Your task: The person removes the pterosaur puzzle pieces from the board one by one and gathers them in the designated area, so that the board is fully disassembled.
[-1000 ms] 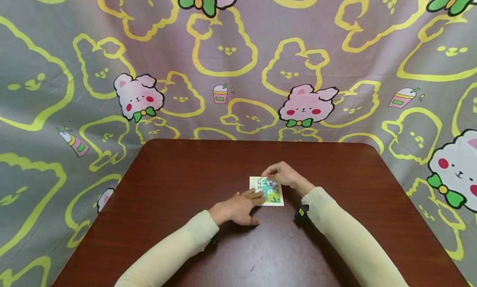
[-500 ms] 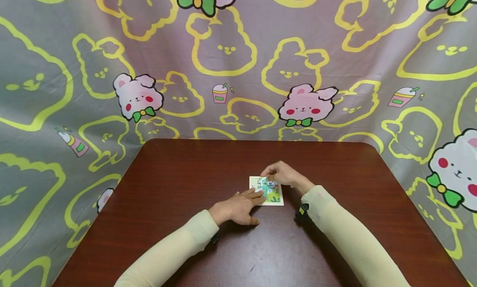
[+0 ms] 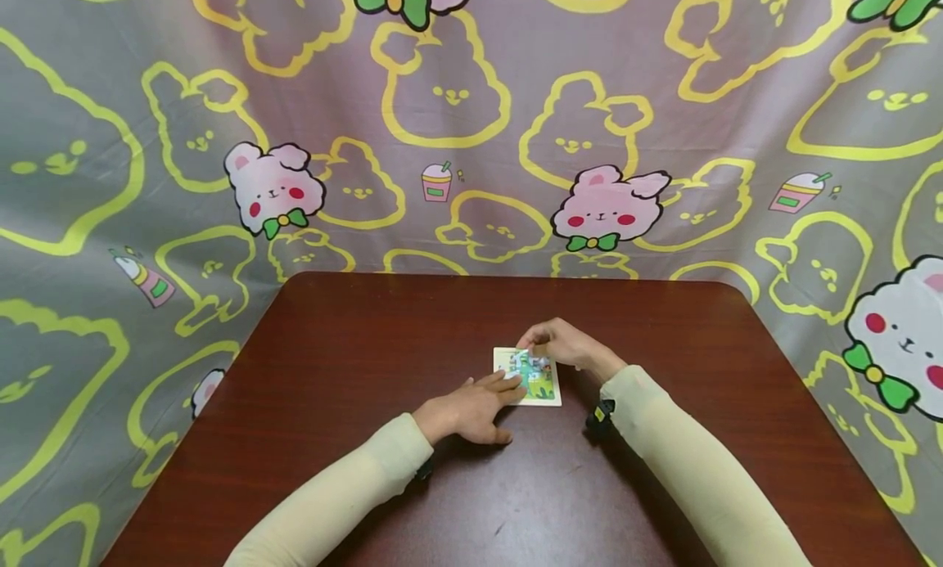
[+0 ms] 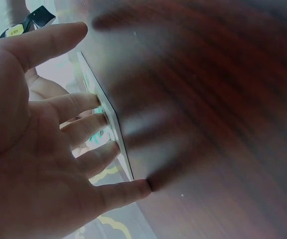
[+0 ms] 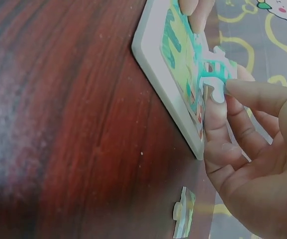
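Observation:
A small square jigsaw puzzle with a pale border and a green and teal picture lies on the table. My left hand rests with its spread, straight fingers over the puzzle's left edge; in the left wrist view the fingertips meet its rim. At the far right corner, my right hand pinches a puzzle piece between thumb and fingers. That piece, white and teal, stands tilted up above the picture in the right wrist view. Part of the puzzle is hidden under both hands.
A loose puzzle piece lies on the brown table beside the board, in the right wrist view. A cartoon-printed curtain hangs behind the table and along its sides. Each wrist wears a dark camera, such as the right one.
Both hands stay almost where they were. The right fingers shift only slightly with the puzzle piece at the board's far edge.

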`<state>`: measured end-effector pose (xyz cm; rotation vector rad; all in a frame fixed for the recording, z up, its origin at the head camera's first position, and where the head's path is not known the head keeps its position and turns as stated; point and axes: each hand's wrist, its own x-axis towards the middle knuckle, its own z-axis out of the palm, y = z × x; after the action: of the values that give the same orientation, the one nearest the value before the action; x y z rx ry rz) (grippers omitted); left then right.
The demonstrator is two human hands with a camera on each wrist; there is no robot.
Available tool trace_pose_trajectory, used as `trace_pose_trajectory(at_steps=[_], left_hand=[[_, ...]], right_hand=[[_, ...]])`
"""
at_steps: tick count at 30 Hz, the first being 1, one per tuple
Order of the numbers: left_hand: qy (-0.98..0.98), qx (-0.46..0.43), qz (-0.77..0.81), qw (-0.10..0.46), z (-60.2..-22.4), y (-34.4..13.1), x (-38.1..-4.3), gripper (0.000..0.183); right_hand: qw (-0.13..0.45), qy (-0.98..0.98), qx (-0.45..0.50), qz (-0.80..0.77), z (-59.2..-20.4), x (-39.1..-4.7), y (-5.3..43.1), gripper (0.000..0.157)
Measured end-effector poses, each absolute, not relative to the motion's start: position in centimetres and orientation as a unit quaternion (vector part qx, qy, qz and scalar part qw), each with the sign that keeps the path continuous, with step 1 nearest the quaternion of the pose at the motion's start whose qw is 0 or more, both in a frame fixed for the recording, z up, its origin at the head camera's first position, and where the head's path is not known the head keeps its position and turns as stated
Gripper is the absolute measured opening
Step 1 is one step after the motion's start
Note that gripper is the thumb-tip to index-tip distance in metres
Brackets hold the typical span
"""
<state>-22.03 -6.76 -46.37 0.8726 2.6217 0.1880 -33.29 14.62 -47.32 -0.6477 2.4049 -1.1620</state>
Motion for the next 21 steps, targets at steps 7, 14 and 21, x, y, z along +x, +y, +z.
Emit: trace_pose_trajectory(at_steps=[7,14,21], left_hand=[[0.929,0.311,0.069,0.189,-46.3,-6.7,-21.9,0.076],[0.929,0.311,0.069,0.190,-46.4,-6.7,-22.1,0.077],[0.928,0.310,0.070,0.194,-46.2,-6.7,-22.1,0.077]], right_hand=[[0.201,0.867,-0.178,-0.419,-47.2,-33.3,14.2,0.017],[0.193,0.874,-0.175,-0.411,-46.6,-33.3,14.4,0.017],[0.170,0.884,-0.143,-0.412,-46.0,-33.8,15.5,0.018]])
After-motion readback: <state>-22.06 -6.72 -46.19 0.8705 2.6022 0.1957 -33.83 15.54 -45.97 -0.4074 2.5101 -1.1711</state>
